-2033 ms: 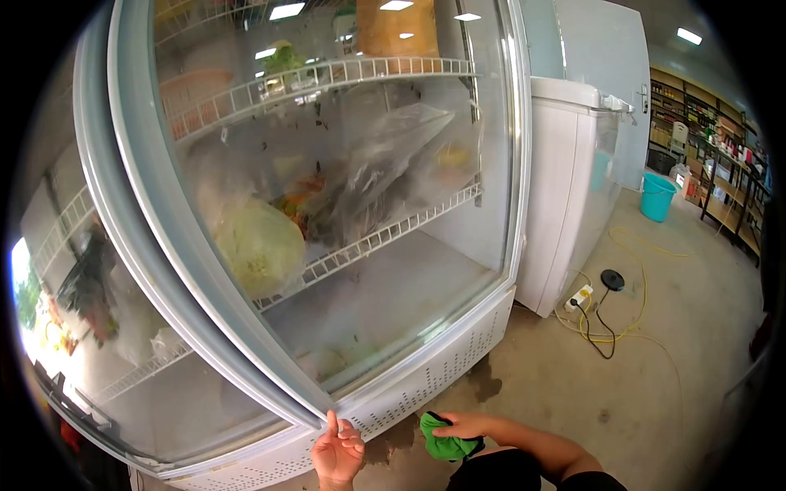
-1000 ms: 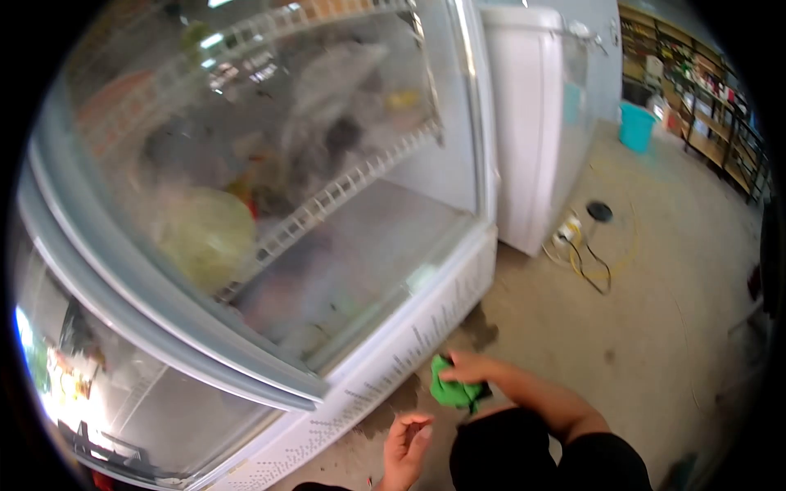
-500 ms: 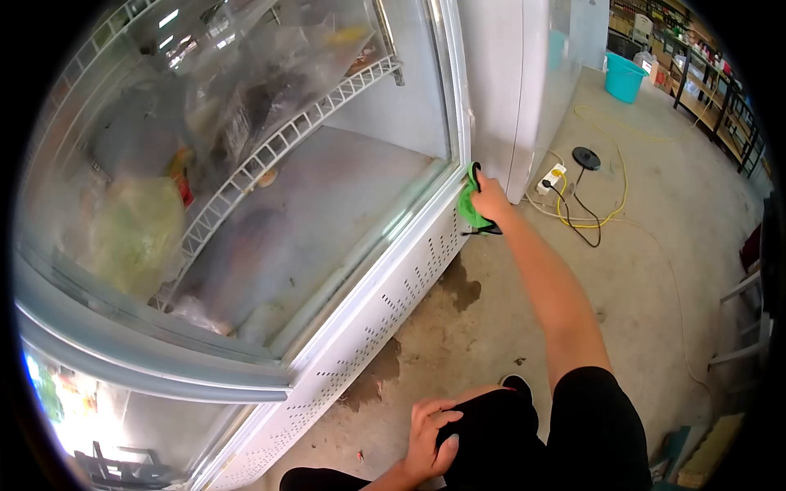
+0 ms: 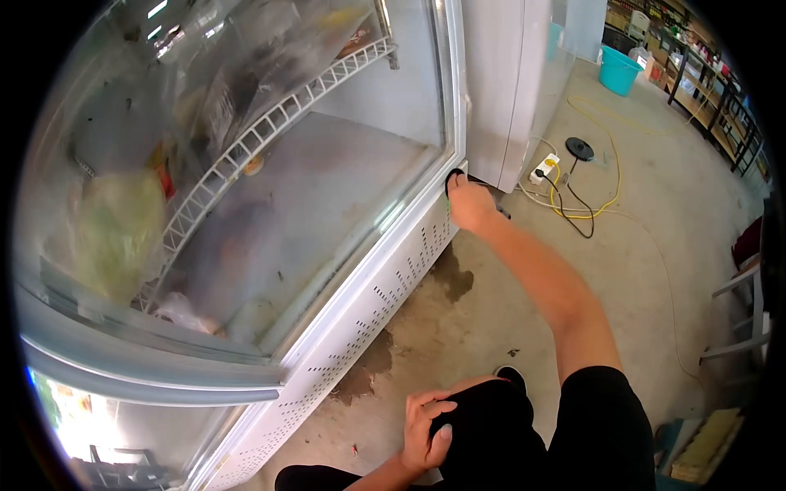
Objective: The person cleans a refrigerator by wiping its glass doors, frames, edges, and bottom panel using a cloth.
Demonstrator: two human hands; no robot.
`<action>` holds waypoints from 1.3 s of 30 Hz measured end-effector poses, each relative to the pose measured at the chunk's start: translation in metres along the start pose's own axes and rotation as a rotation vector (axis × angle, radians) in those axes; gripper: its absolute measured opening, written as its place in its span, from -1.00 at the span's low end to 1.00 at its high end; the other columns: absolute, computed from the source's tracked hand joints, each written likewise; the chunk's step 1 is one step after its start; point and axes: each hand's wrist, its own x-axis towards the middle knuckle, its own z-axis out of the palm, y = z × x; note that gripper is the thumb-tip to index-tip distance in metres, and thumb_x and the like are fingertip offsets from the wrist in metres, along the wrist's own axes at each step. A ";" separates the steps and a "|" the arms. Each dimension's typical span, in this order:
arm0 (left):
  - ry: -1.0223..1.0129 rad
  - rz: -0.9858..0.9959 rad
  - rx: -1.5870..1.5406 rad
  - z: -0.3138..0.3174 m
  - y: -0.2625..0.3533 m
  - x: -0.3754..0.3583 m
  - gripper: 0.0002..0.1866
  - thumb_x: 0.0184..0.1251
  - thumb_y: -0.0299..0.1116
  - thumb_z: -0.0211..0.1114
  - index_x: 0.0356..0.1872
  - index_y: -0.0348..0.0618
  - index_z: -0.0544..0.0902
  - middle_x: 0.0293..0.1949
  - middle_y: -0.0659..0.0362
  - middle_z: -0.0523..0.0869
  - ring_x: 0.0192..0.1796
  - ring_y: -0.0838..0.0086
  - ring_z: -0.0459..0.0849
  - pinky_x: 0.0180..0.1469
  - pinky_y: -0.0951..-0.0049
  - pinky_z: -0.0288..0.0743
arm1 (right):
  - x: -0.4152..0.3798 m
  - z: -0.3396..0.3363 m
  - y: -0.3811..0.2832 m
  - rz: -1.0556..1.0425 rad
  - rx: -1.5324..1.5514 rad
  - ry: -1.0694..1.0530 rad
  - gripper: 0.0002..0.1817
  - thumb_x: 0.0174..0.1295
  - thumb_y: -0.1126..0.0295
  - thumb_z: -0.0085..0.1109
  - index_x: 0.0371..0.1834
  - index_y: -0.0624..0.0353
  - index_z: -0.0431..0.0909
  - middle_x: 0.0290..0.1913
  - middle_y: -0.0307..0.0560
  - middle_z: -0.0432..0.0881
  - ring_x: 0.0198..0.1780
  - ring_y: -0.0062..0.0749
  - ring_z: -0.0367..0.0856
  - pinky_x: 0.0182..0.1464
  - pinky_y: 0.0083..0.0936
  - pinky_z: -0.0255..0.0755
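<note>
Cloth (image 4: pixel 449 182) is now reaching the fridge's (image 4: pixel 401 278) lower corner, bringing you to the panel's end. Your right hand (image 4: pixel 473 204) is gripping it, seemingly pressing, though knuckles are hiding most. Your left hand (image 4: pixel 427 430) is resting loosely on your knee (image 4: pixel 491 417). A cabinet (image 4: pixel 495 98) is crowding that corner; a strip (image 4: pixel 544 168) is lying nearby.

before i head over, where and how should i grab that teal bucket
Probably best by the near rim of the teal bucket, with the left hand, which looks free, coming down from above. The bucket stands upright on the floor, its open mouth up, so the rim offers an edge to pinch. I can't make out a handle.
</note>
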 end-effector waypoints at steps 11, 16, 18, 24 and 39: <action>0.029 0.074 0.033 0.006 0.005 -0.004 -0.71 0.17 -0.37 0.15 -0.10 -0.27 0.56 0.00 -0.04 0.52 -0.01 0.11 0.45 0.10 0.23 0.31 | -0.101 -0.017 -0.158 -0.450 0.314 0.044 -0.56 -0.12 0.42 0.15 -0.14 0.51 0.47 -0.22 0.09 0.49 -0.41 -0.13 0.60 -0.49 -0.33 0.52; 0.005 0.077 0.061 0.010 0.017 -0.009 -0.70 0.18 -0.37 0.16 -0.09 -0.27 0.56 0.01 -0.05 0.52 -0.01 0.10 0.44 0.10 0.20 0.33 | -0.127 -0.039 -0.200 -0.700 0.586 -0.110 -0.61 0.13 0.26 0.11 -0.10 0.38 0.55 -0.17 0.14 0.55 -0.24 -0.20 0.58 -0.33 -0.36 0.53; -0.022 0.079 0.092 0.006 0.021 -0.011 -0.70 0.18 -0.37 0.16 -0.08 -0.27 0.57 0.01 -0.05 0.51 0.00 0.09 0.44 0.10 0.20 0.33 | -0.110 -0.050 -0.176 -0.455 1.154 -0.539 -0.46 0.29 -0.02 -0.03 -0.06 0.33 0.55 -0.12 0.14 0.61 -0.13 -0.15 0.62 -0.08 -0.32 0.48; 0.021 0.087 0.059 0.008 0.021 -0.015 -0.71 0.19 -0.37 0.15 -0.08 -0.27 0.57 0.04 -0.05 0.51 0.02 0.10 0.44 0.10 0.21 0.33 | -0.090 0.020 -0.055 -0.107 1.137 -0.332 -0.66 0.22 0.14 0.07 -0.32 0.24 0.59 -0.31 -0.02 0.60 -0.26 -0.40 0.55 -0.18 -0.47 0.41; -0.003 0.013 0.097 0.001 0.020 -0.012 -0.70 0.26 -0.41 0.09 0.00 -0.25 0.54 0.08 -0.05 0.49 0.05 0.12 0.44 0.13 0.24 0.31 | 0.030 0.068 -0.017 0.420 0.810 0.507 -0.59 0.12 0.27 0.09 -0.04 0.35 0.53 -0.04 0.36 0.45 0.02 0.17 0.40 0.09 -0.11 0.32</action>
